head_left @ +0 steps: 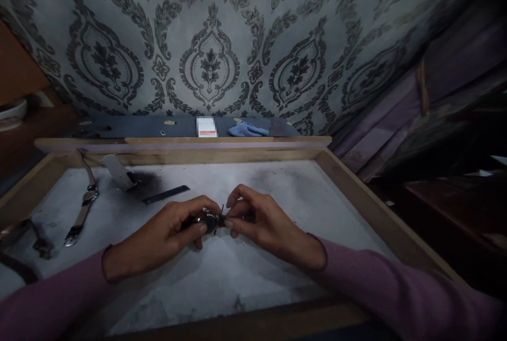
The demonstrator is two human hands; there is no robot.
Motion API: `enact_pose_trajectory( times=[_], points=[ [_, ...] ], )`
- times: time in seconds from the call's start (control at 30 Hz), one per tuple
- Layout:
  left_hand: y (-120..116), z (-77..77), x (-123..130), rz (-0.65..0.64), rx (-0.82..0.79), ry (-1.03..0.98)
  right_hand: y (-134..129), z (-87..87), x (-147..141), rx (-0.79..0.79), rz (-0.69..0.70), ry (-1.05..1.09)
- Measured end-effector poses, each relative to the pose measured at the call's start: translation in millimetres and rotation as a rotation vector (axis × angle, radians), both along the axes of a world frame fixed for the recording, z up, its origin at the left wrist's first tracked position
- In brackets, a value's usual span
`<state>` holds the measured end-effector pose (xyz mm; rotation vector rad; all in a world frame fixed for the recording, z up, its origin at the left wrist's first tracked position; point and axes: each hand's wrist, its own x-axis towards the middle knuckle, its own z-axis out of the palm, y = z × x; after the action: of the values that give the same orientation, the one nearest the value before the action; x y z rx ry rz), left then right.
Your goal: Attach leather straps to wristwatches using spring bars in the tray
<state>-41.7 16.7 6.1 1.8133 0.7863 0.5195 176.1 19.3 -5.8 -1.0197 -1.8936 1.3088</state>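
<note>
A wristwatch (pixel 208 222) with a dark round face is held above the white tray surface. My left hand (pixel 166 230) grips its case, thumb on the edge and fingers curled behind. At the other side of the case, my right hand (pixel 261 219) pinches the dark watch strap (pixel 222 220) between thumb and fingers. A thin dark sliver stands up between the hands; its kind is too small to make out. Behind my left hand lies a flat dark strip (pixel 166 194). Farther left rests another wristwatch (pixel 89 194) with a light strap.
A wooden rim (pixel 222 155) surrounds the white surface (pixel 277 177). A pale strap (pixel 119 172) lies at the back left, and dark straps (pixel 41 243) at the left edge. Beyond the rim sit a blue cloth (pixel 247 129) and a white box (pixel 206 126). Patterned wallpaper rises behind.
</note>
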Motion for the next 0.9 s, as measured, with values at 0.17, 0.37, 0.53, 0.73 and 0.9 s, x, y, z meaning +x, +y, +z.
enact_pose_trajectory(
  times=[0.17, 0.37, 0.53, 0.73, 0.9],
  points=[
    [-0.1, 1.4, 0.0, -0.005, -0.022, -0.008, 0.1, -0.6, -0.2, -0.014, 0.003, 0.005],
    [0.9, 0.9, -0.1, -0.025, -0.064, 0.011, -2.3, -2.7, -0.9, -0.023, 0.029, -0.033],
    [0.0, -2.0, -2.2, -0.064, -0.105, 0.024, -8.1, 4.9, -1.0, 0.113, 0.057, -0.159],
    [-7.5, 0.9, -3.4, -0.117, -0.151, 0.079, -22.9, 18.4, 14.2, 0.23, 0.012, -0.341],
    [-10.4, 0.7, -7.2, -0.1, -0.247, 0.103, -24.9, 15.7, 24.6, 0.231, -0.028, -0.485]
  ],
)
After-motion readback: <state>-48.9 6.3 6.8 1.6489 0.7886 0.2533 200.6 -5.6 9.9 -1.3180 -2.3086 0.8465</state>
